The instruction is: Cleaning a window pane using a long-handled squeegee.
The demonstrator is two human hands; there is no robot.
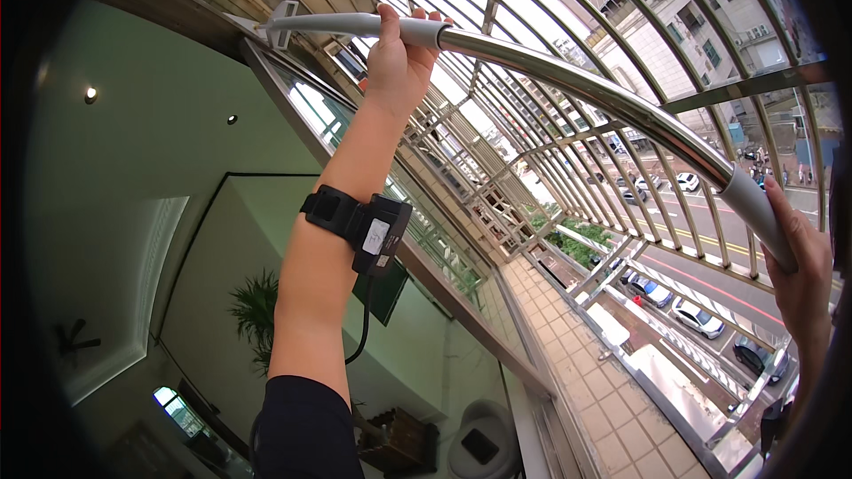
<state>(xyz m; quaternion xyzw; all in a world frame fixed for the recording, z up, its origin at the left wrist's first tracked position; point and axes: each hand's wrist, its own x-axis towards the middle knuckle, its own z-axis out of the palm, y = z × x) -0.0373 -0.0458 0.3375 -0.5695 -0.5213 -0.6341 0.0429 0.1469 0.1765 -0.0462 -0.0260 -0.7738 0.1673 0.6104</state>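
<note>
In the head view, shiny metal bars (754, 87) all along the right and over the top, close behind the long pole (577, 80). On the left, the slanted edge of a window frame (479, 328), with a dim, green-looking room (177, 124) past it. Between frame and bars, only a narrow strip of open space over a tiled ledge (612, 390), and a street (683, 222) with cars far down below.

Right across this gap, from high on the left to low on the right, the pole: round, smooth and silver in the middle, bright like a mirror. One gray cover (421, 33) near the top and a second gray cover (753, 213) at the bottom. At the top end, a pale head (283, 25), set crosswise, near the frame's upper part; hard to tell if touching.

Left hand (404, 66) up high, with fingers curled around the top cover. Left arm stretched up from the bottom edge, with a black sleeve (306, 421) low down and a black box (382, 235) strapped on. Right hand (803, 248) lower, near the right edge, with fingers holding the bottom cover, partly out of sight.
</note>
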